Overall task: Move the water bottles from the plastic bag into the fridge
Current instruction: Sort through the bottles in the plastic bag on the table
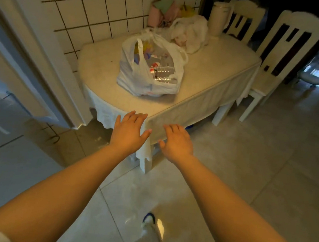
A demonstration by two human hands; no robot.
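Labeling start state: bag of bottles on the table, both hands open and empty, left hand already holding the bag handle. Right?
Not quite. In the head view the left hand holds nothing: it hovers open at the near table corner, well short of the bag. The rest stands: the bottles are in the bag on the table, and the right hand is open and empty.

Your table bears the plastic bag of water bottles centrally; crumpled bags and a jug occupy its far edge.
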